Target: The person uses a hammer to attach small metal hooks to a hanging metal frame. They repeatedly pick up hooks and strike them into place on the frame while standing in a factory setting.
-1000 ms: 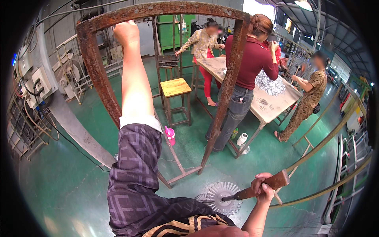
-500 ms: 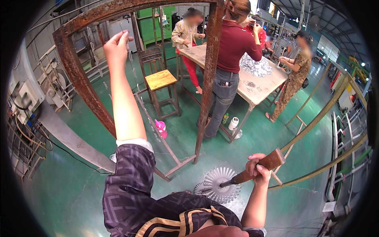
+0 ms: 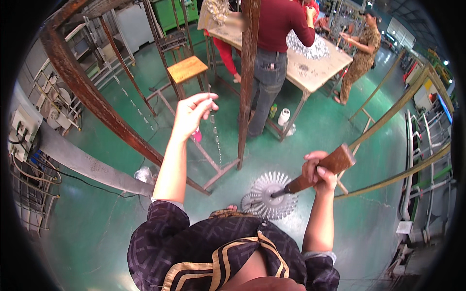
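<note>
At twelve o'clock, a wooden-seated stool on the green floor. At one o'clock, a pale counter strewn with small silvery parts, people standing around it. Beneath, a white roll. At nine o'clock, a grey electrical box with cables.

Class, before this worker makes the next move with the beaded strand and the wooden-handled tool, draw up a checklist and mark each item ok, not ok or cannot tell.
1. Left hand pinches the beaded strand: ok.
2. Strand hangs free of the rusty frame: ok.
3. Right hand grips the wooden-handled tool: ok.
4. Tool tip touching the round fan of metal pieces: cannot tell.
5. Person in the red top stands apart from both hands: ok.
</note>
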